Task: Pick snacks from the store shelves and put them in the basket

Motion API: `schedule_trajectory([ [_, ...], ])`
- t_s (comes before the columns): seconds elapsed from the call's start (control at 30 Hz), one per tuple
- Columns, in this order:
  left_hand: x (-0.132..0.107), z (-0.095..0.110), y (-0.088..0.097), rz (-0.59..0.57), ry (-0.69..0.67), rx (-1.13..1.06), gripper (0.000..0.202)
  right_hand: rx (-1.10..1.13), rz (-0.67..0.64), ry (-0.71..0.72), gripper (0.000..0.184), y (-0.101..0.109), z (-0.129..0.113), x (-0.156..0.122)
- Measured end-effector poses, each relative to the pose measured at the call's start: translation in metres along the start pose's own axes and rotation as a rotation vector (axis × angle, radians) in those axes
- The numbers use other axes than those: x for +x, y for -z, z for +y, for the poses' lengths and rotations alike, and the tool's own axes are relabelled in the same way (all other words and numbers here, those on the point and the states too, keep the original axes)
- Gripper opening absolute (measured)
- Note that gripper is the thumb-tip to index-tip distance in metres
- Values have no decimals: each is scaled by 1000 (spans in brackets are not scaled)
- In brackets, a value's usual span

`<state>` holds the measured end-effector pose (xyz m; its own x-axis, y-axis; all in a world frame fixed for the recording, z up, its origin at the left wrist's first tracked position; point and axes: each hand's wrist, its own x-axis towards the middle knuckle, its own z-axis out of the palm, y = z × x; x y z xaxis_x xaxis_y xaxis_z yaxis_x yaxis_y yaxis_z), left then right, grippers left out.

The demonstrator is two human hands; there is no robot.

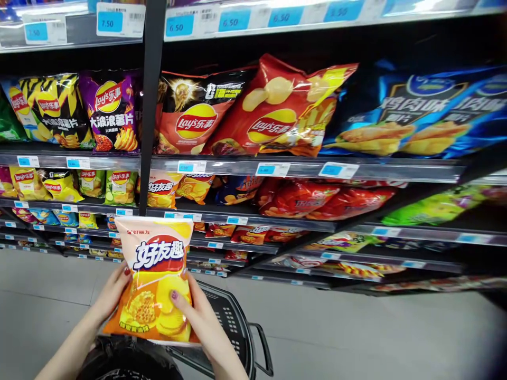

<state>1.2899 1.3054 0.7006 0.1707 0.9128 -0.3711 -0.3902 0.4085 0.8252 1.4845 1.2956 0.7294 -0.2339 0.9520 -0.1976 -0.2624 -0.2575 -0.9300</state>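
Note:
Upright in front of me is a bag of potato chips (154, 285), white at the top and orange-yellow below, with chips and a honeycomb pictured on its front. My left hand (114, 290) grips its left edge, the fingers partly hidden behind the bag. On the opposite edge, my right hand (198, 311) holds it with the thumb lying across the front. Similar white-and-orange chip bags (161, 190) stand on a shelf just beyond it. Below the bag is a black shopping basket (225, 311), partly covered by the bag and my right arm.
Shelves of snacks fill the view ahead, with price tags along the shelf edges (237, 168). Red chip bags (277, 105) and blue chip bags (420, 116) lie on the upper shelf. The basket's handle (263, 348) sticks out to the right above the grey floor (356, 327).

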Motion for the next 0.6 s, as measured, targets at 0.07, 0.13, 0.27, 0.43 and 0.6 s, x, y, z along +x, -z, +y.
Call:
schedule_trajectory([
  [0.07, -3, 6, -1, -67, -21, 16, 69, -55, 5, 2, 53, 3, 0, -1],
  [0.13, -9, 11, -4, -191, 3, 20, 81, -95, 1, 6, 51, 3, 1, -3],
  [0.27, -23, 16, -15, -262, 72, -48, 87, -86, 14, 19, 51, -4, 7, -6],
  [0.43, -26, 17, -24, -45, 34, -95, 61, 9, -20, 63, 55, -9, 14, -8],
  [0.6, -22, 18, -21, 105, 54, -124, 64, -42, -75, 111, 50, -8, 8, -9],
])
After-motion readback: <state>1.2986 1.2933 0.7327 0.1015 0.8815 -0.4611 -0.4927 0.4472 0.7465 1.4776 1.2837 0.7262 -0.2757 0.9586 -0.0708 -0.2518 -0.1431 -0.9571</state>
